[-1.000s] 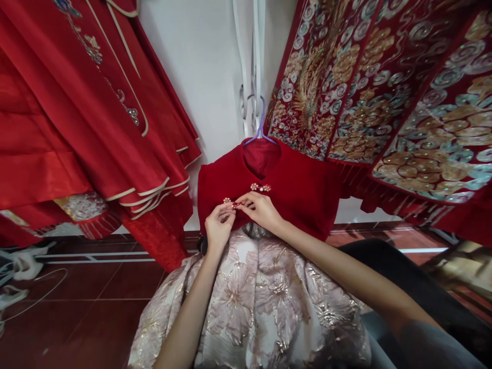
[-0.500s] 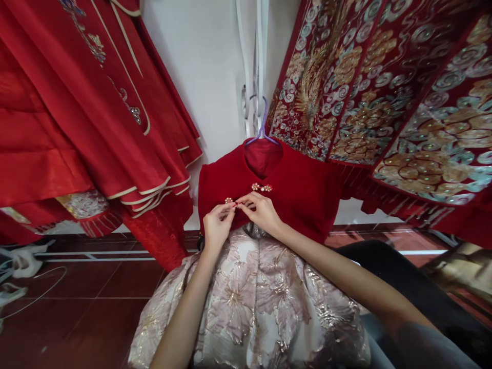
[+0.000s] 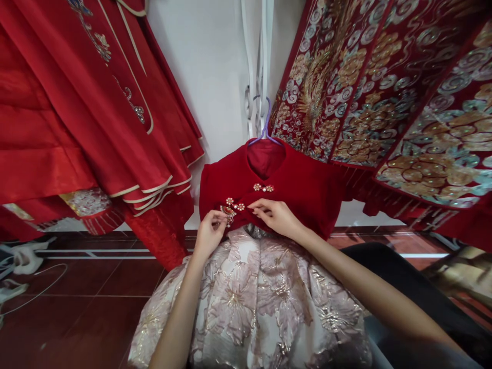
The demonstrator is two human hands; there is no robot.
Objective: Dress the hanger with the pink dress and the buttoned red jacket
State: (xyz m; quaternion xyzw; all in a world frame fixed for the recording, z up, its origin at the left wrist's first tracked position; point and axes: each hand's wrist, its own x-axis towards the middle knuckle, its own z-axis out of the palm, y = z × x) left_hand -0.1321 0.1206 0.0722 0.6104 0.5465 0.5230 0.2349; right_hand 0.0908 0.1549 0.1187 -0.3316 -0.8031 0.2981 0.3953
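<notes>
While garment [image 3: 300, 179] red, wall [image 3: 188, 66] (behind) white.

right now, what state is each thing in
red plush top: hanging
purple hanger: inside top
upper gold flower clasp: looks fastened
lower gold flower clasp: fastening unclear
pale floral skirt: creased
left hand: curled, at lower clasp
right hand: beside lower clasp, grip unclear
red embroidered panels: hanging

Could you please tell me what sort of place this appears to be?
Probably a dress shop or wardrobe room: a red top hangs on a purple hanger, with an ornate red garment to its right and pale-edged red clothing leftward.
</notes>
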